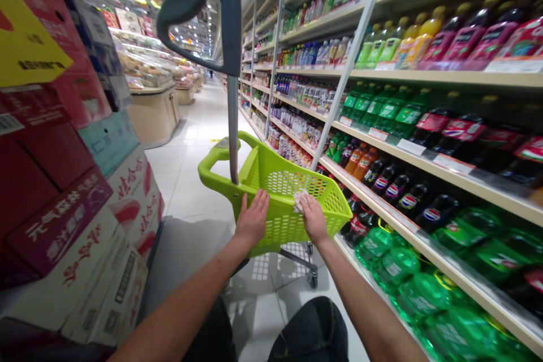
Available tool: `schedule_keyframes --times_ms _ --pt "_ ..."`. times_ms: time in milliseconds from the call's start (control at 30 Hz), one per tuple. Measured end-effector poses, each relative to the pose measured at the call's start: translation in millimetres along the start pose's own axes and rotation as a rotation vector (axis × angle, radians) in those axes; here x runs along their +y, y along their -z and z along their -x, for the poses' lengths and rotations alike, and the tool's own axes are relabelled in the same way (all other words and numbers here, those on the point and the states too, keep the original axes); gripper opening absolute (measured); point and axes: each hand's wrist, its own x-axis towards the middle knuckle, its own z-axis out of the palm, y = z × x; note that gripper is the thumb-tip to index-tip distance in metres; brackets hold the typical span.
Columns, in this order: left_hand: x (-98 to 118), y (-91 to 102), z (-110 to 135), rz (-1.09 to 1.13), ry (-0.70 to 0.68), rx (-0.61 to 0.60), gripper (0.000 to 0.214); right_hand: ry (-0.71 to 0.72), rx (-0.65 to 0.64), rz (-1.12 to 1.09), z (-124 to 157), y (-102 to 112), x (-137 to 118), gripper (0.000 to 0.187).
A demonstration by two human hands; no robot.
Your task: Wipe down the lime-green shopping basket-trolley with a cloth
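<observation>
A lime-green plastic shopping basket on wheels [280,181] stands in the aisle in front of me. Its grey pull handle [224,17] rises on a metal pole above it. My left hand [252,218] lies flat on the near rim of the basket, fingers stretched out. My right hand [313,218] rests on the same rim further right and presses a small white cloth [299,199] against the mesh wall.
Shelves of bottled soft drinks [403,124] run along the right. Stacked red and white cartons [72,198] stand close on the left. The white tiled aisle floor [199,141] stretches ahead toward display counters [155,107]. My knees [314,331] show at the bottom.
</observation>
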Motion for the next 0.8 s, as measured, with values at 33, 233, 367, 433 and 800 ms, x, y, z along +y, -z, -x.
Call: schedule_keyframes --times_ms 33,233,367,433,800 --pt "0 -0.3 1 -0.002 -0.002 -0.001 0.057 -0.016 0.013 0.009 8 3 15 0.043" --pt "10 -4.3 2 0.01 0.035 0.009 0.058 -0.289 0.125 0.081 35 17 55 0.045" --pt "11 -4.7 3 0.014 0.041 0.004 0.058 -0.078 0.096 -0.045 22 -1 8 0.049" --pt "8 -3.8 3 0.011 0.02 -0.005 0.057 -0.03 0.085 -0.053 21 -4 1 0.048" --pt "13 -5.5 1 0.016 0.038 0.02 0.059 -0.35 0.097 0.105 50 20 67 0.047"
